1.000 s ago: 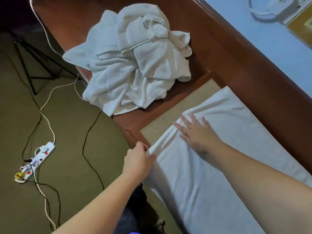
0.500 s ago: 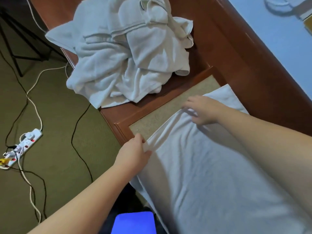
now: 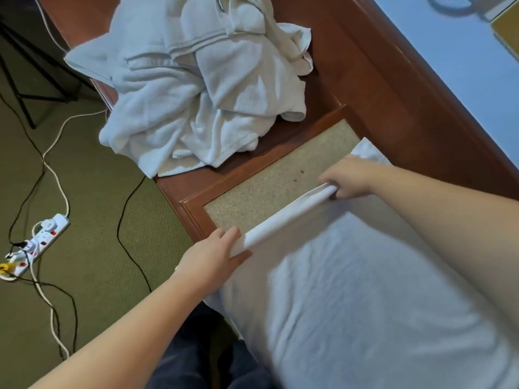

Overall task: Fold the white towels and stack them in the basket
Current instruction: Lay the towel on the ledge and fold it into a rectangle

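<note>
A white towel lies spread flat over the wooden bench, reaching toward me. Its far edge is lifted and curled over into a roll. My left hand pinches the near-left corner of that edge. My right hand grips the other corner, further along the edge. A heap of crumpled white towels lies beyond, at the far end of the bench. No basket is in view.
The wooden bench has a tan inset panel bare between the towel and the heap. On the green carpet to the left lie a white power strip, black and white cables, and tripod legs. A pale blue wall runs along the right.
My right hand left the towel's flat surface and took hold of its far edge. Both hands have now lifted that edge off the panel and drawn it toward me.
</note>
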